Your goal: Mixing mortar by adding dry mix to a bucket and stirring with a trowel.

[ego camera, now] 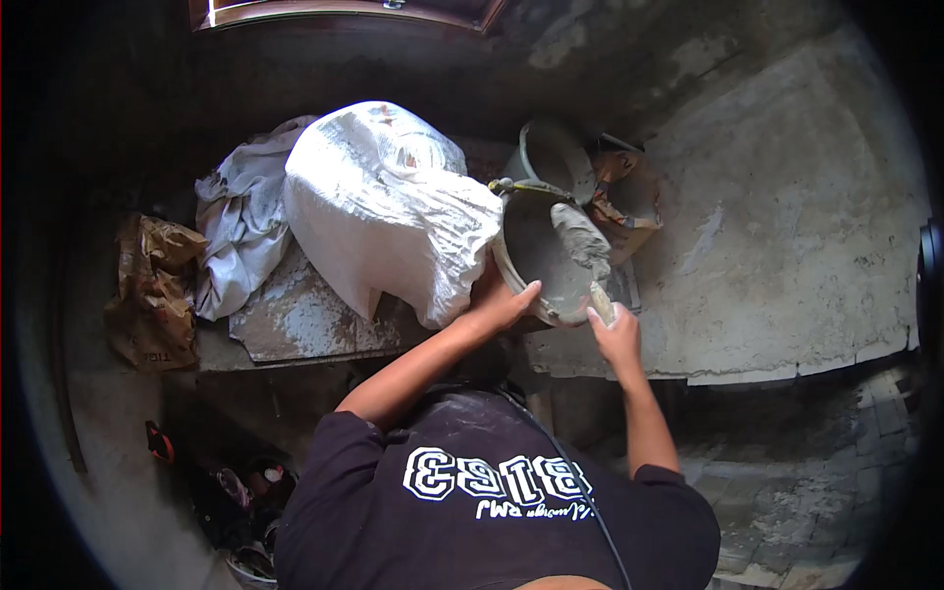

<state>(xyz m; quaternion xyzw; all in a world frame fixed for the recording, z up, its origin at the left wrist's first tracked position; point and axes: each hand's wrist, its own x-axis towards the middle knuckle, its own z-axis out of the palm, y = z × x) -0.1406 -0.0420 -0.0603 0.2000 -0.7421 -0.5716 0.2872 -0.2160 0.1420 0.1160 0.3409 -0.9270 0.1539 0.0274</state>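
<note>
My left hand [509, 301] grips the near rim of a grey bucket [499, 254], which is tilted beside a full white woven sack [354, 214]. In my right hand [618, 332] is the handle of a trowel [602, 304]. Its blade lies over the bucket's opening and bears wet grey mortar [581, 236]. A cord or handle with a yellow part crosses the far rim of the bucket. What lies deep in the bucket is hard to tell.
Behind stands a second bucket [557, 158], beside an opened brown paper bag [634, 199]. Left of the sack lie a crumpled white sack [247, 221] and a crumpled brown paper bag [158, 287]. The concrete slab [752, 295] has a rough front edge. Mixed items sit below left.
</note>
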